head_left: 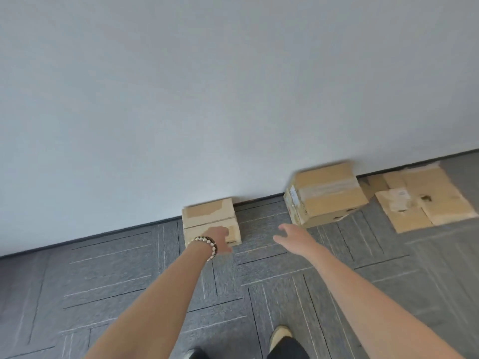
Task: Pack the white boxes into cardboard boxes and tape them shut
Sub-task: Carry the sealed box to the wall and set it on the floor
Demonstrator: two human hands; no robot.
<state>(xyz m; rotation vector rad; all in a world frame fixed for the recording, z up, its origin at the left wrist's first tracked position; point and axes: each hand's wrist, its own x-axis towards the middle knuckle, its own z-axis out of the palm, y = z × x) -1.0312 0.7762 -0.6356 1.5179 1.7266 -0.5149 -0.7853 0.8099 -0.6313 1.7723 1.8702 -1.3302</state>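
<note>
A small closed cardboard box (pixel 207 216) sits on the carpet against the wall. My left hand (pixel 220 238), with a beaded bracelet at the wrist, reaches over its front edge and touches it; the fingers are partly hidden. To the right, a larger taped cardboard box (pixel 329 195) appears tilted and blurred, just off the floor or tipping near the wall. My right hand (pixel 290 235) is stretched out below its left corner, fingers spread and holding nothing. No white boxes are in view.
A flattened cardboard sheet (pixel 425 198) lies on the grey carpet (pixel 116 281) at the far right by the wall. The white wall (pixel 233 99) fills the upper view. My shoe (pixel 281 335) shows at the bottom.
</note>
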